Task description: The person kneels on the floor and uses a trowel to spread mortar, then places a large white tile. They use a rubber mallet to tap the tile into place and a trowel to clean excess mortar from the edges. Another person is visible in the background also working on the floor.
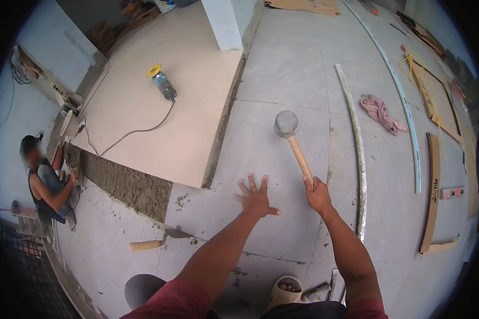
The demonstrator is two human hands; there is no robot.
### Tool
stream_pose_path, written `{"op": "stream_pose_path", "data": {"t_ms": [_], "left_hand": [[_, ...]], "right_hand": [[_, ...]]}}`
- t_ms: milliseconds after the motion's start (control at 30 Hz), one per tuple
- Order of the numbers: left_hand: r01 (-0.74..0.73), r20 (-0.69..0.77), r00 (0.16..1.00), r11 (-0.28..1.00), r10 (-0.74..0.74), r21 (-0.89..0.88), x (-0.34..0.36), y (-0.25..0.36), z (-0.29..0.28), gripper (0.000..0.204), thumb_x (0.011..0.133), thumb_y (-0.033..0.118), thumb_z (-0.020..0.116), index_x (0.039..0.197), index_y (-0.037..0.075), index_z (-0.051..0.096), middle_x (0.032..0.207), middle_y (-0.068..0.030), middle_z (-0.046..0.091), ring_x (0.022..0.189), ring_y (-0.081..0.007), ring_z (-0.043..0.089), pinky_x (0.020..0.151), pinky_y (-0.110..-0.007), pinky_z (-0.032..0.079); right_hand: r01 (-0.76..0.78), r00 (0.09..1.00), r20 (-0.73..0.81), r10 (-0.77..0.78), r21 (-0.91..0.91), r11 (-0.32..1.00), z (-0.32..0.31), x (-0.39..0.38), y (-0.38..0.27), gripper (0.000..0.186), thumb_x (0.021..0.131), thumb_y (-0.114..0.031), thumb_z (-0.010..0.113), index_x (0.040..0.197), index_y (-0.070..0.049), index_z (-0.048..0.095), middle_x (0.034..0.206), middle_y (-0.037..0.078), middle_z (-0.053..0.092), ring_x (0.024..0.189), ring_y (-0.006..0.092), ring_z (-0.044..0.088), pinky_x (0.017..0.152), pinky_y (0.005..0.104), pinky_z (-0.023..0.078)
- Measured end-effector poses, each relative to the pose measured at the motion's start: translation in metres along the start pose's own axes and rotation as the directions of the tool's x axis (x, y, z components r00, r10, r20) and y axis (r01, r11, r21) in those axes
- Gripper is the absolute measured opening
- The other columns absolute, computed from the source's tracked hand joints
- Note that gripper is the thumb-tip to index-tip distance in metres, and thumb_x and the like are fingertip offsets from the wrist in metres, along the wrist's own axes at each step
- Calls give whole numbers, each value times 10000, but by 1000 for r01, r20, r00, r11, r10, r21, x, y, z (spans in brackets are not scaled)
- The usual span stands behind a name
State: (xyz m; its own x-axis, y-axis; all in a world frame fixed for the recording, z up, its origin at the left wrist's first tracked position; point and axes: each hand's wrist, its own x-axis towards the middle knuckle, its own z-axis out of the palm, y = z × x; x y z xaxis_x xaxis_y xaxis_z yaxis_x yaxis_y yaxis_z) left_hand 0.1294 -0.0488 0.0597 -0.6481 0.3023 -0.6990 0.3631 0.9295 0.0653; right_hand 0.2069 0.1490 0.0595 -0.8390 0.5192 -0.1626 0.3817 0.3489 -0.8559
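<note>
Grey tiled floor (282,80): left hand (256,199) flat, fingers spread on large grey tile (261,154); right hand (318,194) gripping wooden-handled grey rubber mallet (286,124) above tile. Mis-swing could hit left fingers or crack tile.

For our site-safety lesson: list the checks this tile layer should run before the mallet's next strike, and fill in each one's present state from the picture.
1. Grip on the mallet: right hand closed around the end of the wooden handle: ok.
2. Left hand out from under the mallet head: flat on the grey tile, to one side of the head: ok.
3. Strike area free of debris: bare tile under the head: ok.
4. Trowel out of the way: lying to the left, apart from both hands: ok.
5. Tile level with its neighbours: cannot tell.
6. Seated person at a distance: far left: ok.
</note>
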Motion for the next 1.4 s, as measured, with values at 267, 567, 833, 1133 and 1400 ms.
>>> {"op": "stream_pose_path", "data": {"t_ms": [267, 567, 833, 1133, 1400], "left_hand": [[31, -41, 999, 999, -30, 15, 5, -12, 3, 1449, 592, 757, 795, 1601, 214, -92, 1616, -275, -179, 1446, -577, -147, 1073, -774, 175], [28, -63, 998, 999, -26, 38, 8, -10, 7, 1404, 610, 759, 783, 1606, 229, -53, 1625, -259, -160, 1453, -581, -107, 1060, -775, 209], [4, -37, 999, 1000, -5, -26, 0, 5, 2, 1405, 605, 726, 809, 1603, 260, -63, 1630, -235, -177, 1458, -565, -125, 1065, -783, 180], [43, -50, 998, 998, -45, -49, 1, -18, 4, 1420, 593, 721, 815, 1602, 265, -73, 1627, -234, -187, 1453, -562, -150, 1061, -796, 163], [33, -24, 999, 999, -33, -2, -2, -4, -1, 1375, 638, 735, 780, 1595, 290, -102, 1637, -197, -191, 1467, -546, -123, 1075, -781, 185]], "right_hand": [[342, 925, -277, -262, 302, 890, -46, -30, -82, 516, 996, -458, 586, 770, -1, 503, 575, 65, 463, 522, 151, 434, 520, 358, 403], [10, 995, -96, -10, 8, 1000, -46, 2, -44, 476, 1026, -436, 525, 834, -1, 509, 574, 73, 478, 526, 153, 496, 512, 345, 412], [145, 962, -212, -171, -131, 981, -23, -7, 32, 530, 1035, -481, 469, 805, -8, 534, 582, 76, 525, 528, 154, 545, 504, 326, 443], [329, 933, -241, -269, 261, 907, -41, 5, -86, 588, 1017, -566, 456, 797, -25, 524, 574, 36, 490, 484, 113, 507, 454, 262, 420], [-72, 994, 85, 72, -1, 997, -35, 14, -63, 615, 1014, -581, 447, 797, -12, 529, 592, 45, 515, 536, 121, 529, 502, 295, 446]]}}
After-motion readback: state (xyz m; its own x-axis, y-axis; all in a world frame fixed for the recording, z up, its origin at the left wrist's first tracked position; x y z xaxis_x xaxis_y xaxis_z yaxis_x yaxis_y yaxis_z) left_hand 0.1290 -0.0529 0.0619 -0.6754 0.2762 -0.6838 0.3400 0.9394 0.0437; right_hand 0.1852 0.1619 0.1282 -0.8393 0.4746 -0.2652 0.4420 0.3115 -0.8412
